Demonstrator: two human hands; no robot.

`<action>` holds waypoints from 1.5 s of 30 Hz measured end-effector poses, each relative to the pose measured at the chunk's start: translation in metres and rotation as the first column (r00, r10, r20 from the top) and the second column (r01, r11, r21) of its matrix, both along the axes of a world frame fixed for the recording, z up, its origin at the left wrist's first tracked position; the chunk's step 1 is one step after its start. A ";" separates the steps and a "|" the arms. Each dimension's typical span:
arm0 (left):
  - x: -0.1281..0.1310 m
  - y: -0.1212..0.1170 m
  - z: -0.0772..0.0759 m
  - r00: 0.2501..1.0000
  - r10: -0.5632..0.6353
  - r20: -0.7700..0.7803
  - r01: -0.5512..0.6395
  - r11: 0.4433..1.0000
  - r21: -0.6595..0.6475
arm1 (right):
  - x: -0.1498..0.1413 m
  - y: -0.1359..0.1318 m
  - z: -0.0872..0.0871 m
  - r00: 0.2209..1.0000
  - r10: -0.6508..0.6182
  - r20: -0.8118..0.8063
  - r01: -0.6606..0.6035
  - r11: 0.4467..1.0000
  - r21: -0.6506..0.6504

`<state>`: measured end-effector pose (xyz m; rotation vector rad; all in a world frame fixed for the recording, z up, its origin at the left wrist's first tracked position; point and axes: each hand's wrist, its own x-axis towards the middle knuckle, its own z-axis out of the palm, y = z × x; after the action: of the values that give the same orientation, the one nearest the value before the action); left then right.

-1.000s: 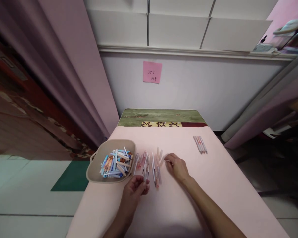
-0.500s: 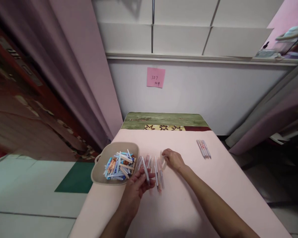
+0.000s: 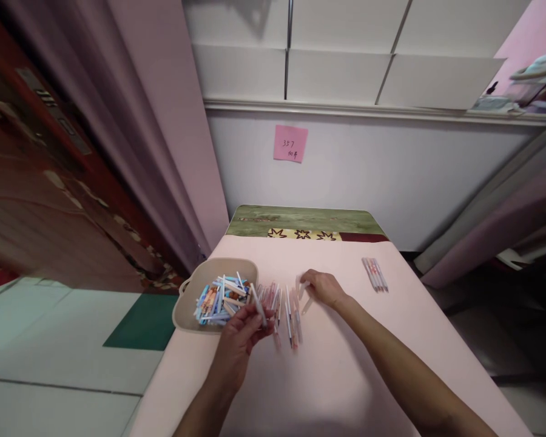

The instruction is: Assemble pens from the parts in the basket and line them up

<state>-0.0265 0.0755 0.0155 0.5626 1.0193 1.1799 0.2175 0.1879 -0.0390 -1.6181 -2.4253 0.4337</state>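
My left hand is closed around a pale, slim pen, held tilted beside the beige basket. That basket is filled with many pens in blue, white, orange and tan. Just right of the held pen, a loose row of pens with clear and pinkish barrels lies on the table, part of it behind my left fingers. My right hand pinches a thin translucent whitish strip at the row's right side; its exact kind is blurred.
A neat group of several pens lies farther right on the pink tablecloth. At the far end the green tabletop shows. Beyond stands a white wall with a pink sticky note. A purple curtain hangs at left.
My left hand has moved slightly left with the pen, toward the basket's edge. My right hand has shifted slightly right, still pinching the strip. The view has turned a little.
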 end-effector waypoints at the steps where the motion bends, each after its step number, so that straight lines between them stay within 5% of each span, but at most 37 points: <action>1: -0.006 -0.001 -0.001 0.999 0.030 -0.017 -0.030 1.000 0.006 | 0.002 -0.004 0.000 0.999 -0.034 -0.017 0.035 0.999 0.009; 7: -0.027 -0.005 -0.008 0.992 0.108 -0.060 -0.110 0.994 -0.027 | 0.005 -0.033 -0.002 0.987 -0.132 -0.095 0.130 0.991 -0.030; 21: -0.012 -0.007 -0.009 0.990 0.073 -0.122 -0.074 0.997 -0.007 | -0.040 -0.092 -0.012 0.904 -0.417 -0.098 0.376 0.882 -0.282; 32: -0.007 -0.010 -0.011 0.988 0.038 -0.149 -0.044 0.999 -0.032 | -0.044 -0.103 0.001 0.873 -0.483 -0.064 0.463 0.864 -0.198; 41: 0.015 -0.008 -0.010 0.990 -0.142 -0.016 0.139 0.983 -0.122 | -0.053 -0.100 -0.012 0.867 -0.498 -0.028 0.471 0.835 -0.284; 45: 0.021 -0.011 -0.007 0.991 -0.133 0.001 0.132 0.982 -0.135 | -0.049 -0.100 -0.010 0.873 -0.487 -0.023 0.459 0.836 -0.302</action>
<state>-0.0056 0.0650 0.0081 0.5203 1.0434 0.9840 0.1683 0.0875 -0.0486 -2.1762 -1.8507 0.7786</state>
